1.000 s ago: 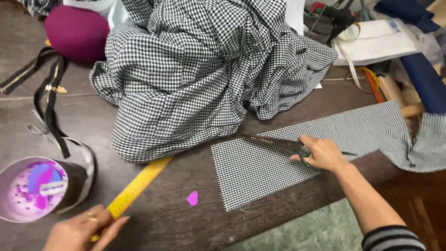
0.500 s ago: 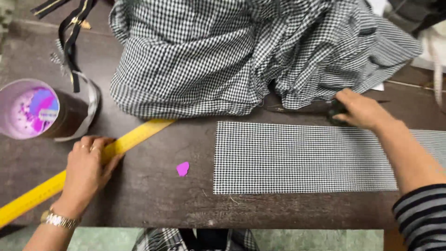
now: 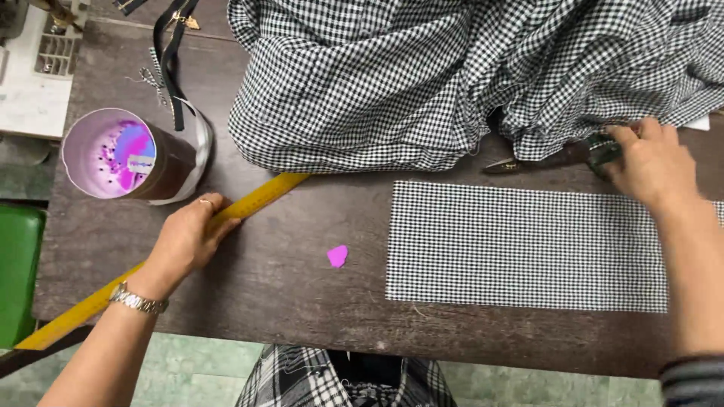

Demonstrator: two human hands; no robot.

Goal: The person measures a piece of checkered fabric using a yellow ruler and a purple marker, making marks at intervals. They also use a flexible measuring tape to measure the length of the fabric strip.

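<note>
My left hand rests on a long yellow ruler that lies slantwise across the dark wooden table, fingers laid over it. My right hand sits at the far right on the handles of dark scissors, whose blades point left along the table. Just below lies a flat rectangular strip of black-and-white checked fabric. A big crumpled heap of the same checked cloth fills the back of the table. A small pink chalk piece lies between ruler and strip.
A round tin with a purple inside and small bits stands at the left. Black straps lie behind it. A white machine part is at the far left, and something green sits beyond the table edge.
The view has swung over the table. My left hand has slid up the ruler and lies flat on it. My right hand with the scissors has moved off the strip to its upper right.
</note>
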